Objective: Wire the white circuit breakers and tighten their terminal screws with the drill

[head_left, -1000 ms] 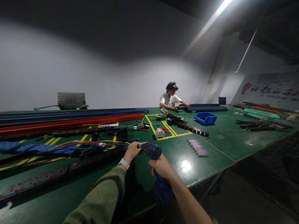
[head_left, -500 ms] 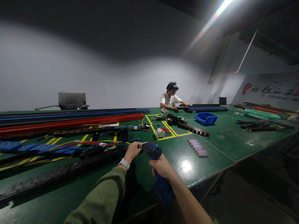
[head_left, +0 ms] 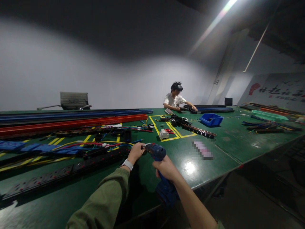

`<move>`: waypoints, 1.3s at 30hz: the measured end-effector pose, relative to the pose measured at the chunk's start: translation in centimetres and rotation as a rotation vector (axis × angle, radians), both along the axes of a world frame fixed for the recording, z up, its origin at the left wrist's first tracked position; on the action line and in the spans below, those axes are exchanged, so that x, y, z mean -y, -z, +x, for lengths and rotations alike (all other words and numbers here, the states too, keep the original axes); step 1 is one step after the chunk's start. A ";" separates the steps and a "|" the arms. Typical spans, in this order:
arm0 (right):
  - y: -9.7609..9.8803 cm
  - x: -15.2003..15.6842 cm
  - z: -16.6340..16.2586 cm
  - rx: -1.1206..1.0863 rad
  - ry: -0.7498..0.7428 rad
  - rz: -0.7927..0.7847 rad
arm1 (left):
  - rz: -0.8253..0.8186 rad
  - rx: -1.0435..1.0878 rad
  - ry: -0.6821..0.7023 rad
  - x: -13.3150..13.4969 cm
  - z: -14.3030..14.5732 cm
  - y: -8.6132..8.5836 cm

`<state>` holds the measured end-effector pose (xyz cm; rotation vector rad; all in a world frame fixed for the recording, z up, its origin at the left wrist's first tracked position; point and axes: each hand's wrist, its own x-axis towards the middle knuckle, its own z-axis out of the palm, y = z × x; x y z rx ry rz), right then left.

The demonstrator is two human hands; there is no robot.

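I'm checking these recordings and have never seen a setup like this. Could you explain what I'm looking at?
There is no robot here: these are a person's bare hands, seen from a camera on that person's head, looking forward and down. The right hand grips a blue power drill. The left hand is at its front end; whatever its fingers pinch is too small to make out. On the green table lie a long black strip, a red rail and a blue bin. A co-worker sits across it.
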<state>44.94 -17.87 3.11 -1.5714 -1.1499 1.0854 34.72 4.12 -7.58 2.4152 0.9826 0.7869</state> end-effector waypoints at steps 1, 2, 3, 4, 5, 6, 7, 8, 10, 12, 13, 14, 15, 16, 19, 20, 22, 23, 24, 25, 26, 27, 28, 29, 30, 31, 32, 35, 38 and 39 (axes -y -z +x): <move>0.0 0.0 0.0 -0.003 -0.003 0.001 | 0.001 0.002 0.002 -0.1 0.0 0.1; 0.0 0.0 0.1 -0.007 -0.005 0.001 | 0.002 0.005 0.003 -0.2 0.0 0.3; 0.0 0.0 0.1 -0.012 -0.004 0.001 | 0.001 0.007 0.006 -0.3 0.0 0.4; 0.0 0.0 0.1 -0.015 -0.003 0.000 | 0.000 0.009 0.010 -0.4 0.0 0.5; 0.0 0.0 0.1 -0.016 0.000 -0.002 | -0.001 0.010 0.013 -0.4 0.0 0.6; 0.0 0.0 0.0 -0.014 0.003 -0.003 | 0.000 0.013 0.014 -0.4 0.0 0.6; 0.0 0.0 0.0 -0.013 0.006 -0.003 | 0.003 0.015 0.016 -0.4 0.0 0.6; 0.0 0.0 0.0 -0.011 0.009 -0.001 | 0.005 0.018 0.015 -0.4 0.0 0.6; 0.1 0.0 0.1 -0.012 0.007 0.008 | 0.004 0.016 0.012 -0.2 0.0 0.4; 0.2 -0.1 0.1 -0.014 -0.003 0.019 | -0.006 0.010 0.009 0.0 0.0 0.1; 0.2 -0.1 0.1 -0.016 -0.007 0.023 | -0.010 0.008 0.008 0.1 -0.1 0.0; 0.3 -0.1 0.1 -0.019 -0.009 0.026 | -0.010 0.009 0.006 0.2 -0.1 -0.1; 0.3 -0.1 0.1 -0.021 -0.007 0.028 | -0.007 0.011 0.004 0.2 -0.1 -0.1; 0.3 -0.1 0.1 -0.023 -0.004 0.029 | -0.002 0.013 0.002 0.2 -0.1 -0.1; 0.4 -0.1 0.1 -0.022 0.000 0.028 | 0.005 0.013 0.001 0.0 -0.1 0.1; 0.4 -0.1 0.1 -0.021 -0.002 0.028 | 0.005 0.014 0.004 -0.1 -0.1 0.2; 0.3 -0.1 0.1 -0.020 -0.005 0.023 | 0.007 0.017 0.014 -0.3 -0.1 0.5; 0.3 -0.1 0.1 -0.019 -0.005 0.019 | 0.009 0.020 0.017 -0.4 0.0 0.6; 0.2 -0.1 0.1 -0.017 -0.004 0.014 | 0.013 0.024 0.019 -0.5 0.0 0.7; 0.2 -0.1 0.1 -0.015 -0.002 0.009 | 0.016 0.026 0.020 -0.5 0.0 0.7; 0.1 -0.1 0.1 -0.014 -0.001 0.005 | 0.019 0.027 0.021 -0.5 0.0 0.7; 0.1 -0.1 0.1 -0.014 0.001 0.003 | 0.021 0.026 0.024 -0.5 0.0 0.7; 0.1 -0.1 0.1 -0.015 0.003 0.003 | 0.025 0.025 0.026 -0.4 -0.1 0.7; 0.1 -0.1 0.1 -0.015 0.005 0.002 | 0.029 0.025 0.026 -0.4 -0.1 0.7; 0.2 -0.1 0.1 -0.016 0.008 0.000 | 0.031 0.025 0.023 -0.3 -0.1 0.6; 0.2 -0.1 0.1 -0.015 0.012 -0.001 | 0.030 0.025 0.020 -0.2 -0.1 0.5; 0.3 -0.1 0.1 -0.015 0.016 -0.001 | 0.026 0.023 0.019 -0.2 -0.1 0.5; 0.4 -0.2 0.1 -0.017 0.016 0.008 | 0.007 0.019 0.022 -0.2 0.0 0.3; 0.6 -0.2 0.1 -0.026 0.018 0.026 | -0.003 0.024 0.017 -0.2 0.0 0.4; 0.6 -0.2 0.1 -0.030 0.021 0.031 | -0.004 0.028 0.013 -0.3 0.0 0.4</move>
